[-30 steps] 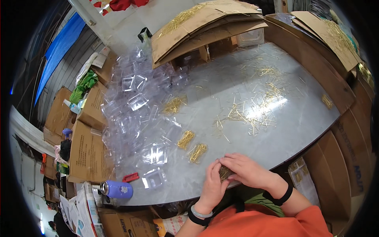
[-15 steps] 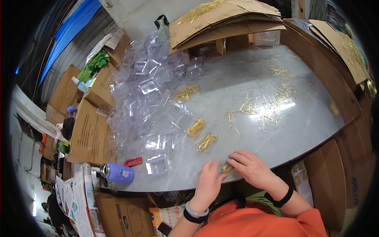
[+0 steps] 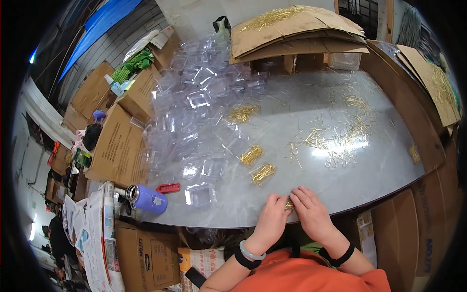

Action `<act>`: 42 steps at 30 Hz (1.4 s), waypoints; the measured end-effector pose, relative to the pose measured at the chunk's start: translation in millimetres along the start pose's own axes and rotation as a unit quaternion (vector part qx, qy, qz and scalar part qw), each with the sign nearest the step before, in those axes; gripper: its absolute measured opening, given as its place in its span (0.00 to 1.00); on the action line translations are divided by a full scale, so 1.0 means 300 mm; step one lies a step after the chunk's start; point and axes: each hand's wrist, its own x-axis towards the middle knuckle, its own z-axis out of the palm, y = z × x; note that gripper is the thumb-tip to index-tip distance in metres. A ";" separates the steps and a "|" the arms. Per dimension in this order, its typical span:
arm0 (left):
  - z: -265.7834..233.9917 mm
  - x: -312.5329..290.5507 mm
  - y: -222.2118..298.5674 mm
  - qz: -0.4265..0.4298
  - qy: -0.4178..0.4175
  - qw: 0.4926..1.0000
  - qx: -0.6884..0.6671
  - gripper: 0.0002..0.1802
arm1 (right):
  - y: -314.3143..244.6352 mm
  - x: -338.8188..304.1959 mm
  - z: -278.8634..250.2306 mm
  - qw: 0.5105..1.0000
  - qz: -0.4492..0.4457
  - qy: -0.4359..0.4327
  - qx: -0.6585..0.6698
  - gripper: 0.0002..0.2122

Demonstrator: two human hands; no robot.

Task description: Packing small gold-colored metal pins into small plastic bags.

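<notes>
At the near table edge, left hand now closer to right hand, both closed around gold hooks.

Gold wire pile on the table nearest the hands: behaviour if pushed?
The gold wire pile would probably shift as a snagged clump, since its bent pieces overlap. Each piece is likely light, being thin, and may slide on the glossy tabletop.

1 head-worn fisheye camera looks down, near the hands, across the table.

Left hand drawn in against gold hooks.
</notes>
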 end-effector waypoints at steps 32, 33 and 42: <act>-0.002 -0.010 -0.070 0.125 0.042 0.987 0.088 0.25 | 0.250 0.400 -0.101 0.978 0.090 -0.187 0.035 0.08; -0.003 -0.010 -0.069 0.129 0.042 0.987 0.085 0.25 | 0.246 0.384 -0.102 0.978 0.067 -0.194 0.037 0.08; -0.010 -0.004 -0.075 0.151 0.041 0.985 0.069 0.24 | 0.218 0.348 -0.112 0.969 0.077 -0.231 -0.052 0.13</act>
